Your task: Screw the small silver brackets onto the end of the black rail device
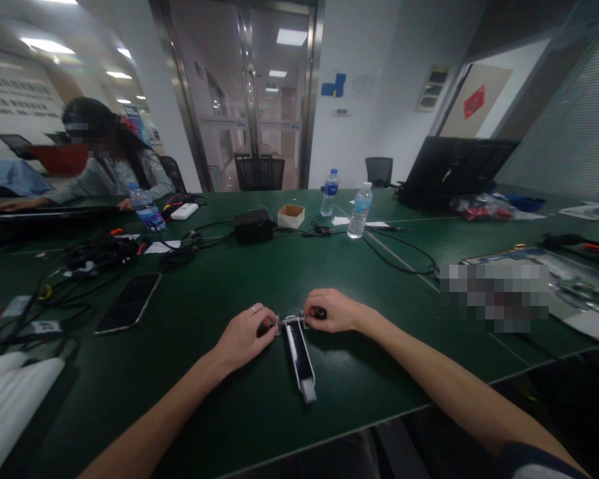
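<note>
A long, narrow device with a white rim and a glossy black face (301, 356) lies on the green table in front of me. Its near end carries a pale tab (308, 391), and a thin metal crosspiece (292, 319) spans its far end. My left hand (247, 336), with a ring on one finger, is closed on a small dark knob-like piece (264, 327) left of the crosspiece. On the other side, my right hand (332, 311) pinches a similar dark piece (320, 313). I cannot tell the device's exact kind; fingers partly hide both dark pieces.
A phone (130, 303) lies left of my left arm, near tangled cables (100, 256). Farther back stand a black box (253, 226), a small open carton (291, 216) and water bottles (360, 211). Opened electronics (579, 286) lie at right. Another person (114, 153) sits at far left.
</note>
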`<state>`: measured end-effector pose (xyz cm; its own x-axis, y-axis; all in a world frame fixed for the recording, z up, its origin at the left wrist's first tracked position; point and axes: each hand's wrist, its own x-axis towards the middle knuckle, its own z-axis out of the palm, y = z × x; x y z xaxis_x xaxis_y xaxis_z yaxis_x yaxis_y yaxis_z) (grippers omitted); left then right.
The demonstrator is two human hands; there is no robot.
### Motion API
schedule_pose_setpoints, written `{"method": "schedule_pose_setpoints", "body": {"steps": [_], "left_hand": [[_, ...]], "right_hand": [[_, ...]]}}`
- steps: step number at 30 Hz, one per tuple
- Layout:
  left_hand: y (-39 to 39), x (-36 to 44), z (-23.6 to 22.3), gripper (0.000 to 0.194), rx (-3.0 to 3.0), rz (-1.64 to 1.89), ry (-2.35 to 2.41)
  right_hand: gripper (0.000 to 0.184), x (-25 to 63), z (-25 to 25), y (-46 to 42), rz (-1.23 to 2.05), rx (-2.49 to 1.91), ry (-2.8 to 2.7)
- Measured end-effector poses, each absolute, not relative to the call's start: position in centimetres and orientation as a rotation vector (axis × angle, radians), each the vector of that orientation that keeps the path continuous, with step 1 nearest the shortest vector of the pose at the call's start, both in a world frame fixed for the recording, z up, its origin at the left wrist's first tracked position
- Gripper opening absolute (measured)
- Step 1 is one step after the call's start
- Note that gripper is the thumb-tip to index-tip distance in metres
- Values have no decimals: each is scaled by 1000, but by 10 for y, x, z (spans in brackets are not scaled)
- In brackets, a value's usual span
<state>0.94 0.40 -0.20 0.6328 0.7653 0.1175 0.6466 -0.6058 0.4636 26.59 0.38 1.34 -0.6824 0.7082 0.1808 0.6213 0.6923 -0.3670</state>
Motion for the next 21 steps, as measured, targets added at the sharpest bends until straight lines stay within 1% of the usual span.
{"method": "schedule_pose_setpoints", "body": {"steps": [6, 11, 17, 21], "left_hand": [[3, 10, 0, 24, 2485, 439, 1127], [3, 9, 0, 22, 2476, 437, 1113], [3, 10, 0, 25, 2479, 433, 1138], [3, 10, 0, 23, 2492, 448, 1101]], "right_hand": [[9, 266, 15, 3, 412, -1060, -2599], [8, 266, 13, 4, 405, -1044, -2598], [8, 267, 11, 5, 379, -1037, -2586], [8, 266, 14, 3, 394, -1051, -2592]]}}
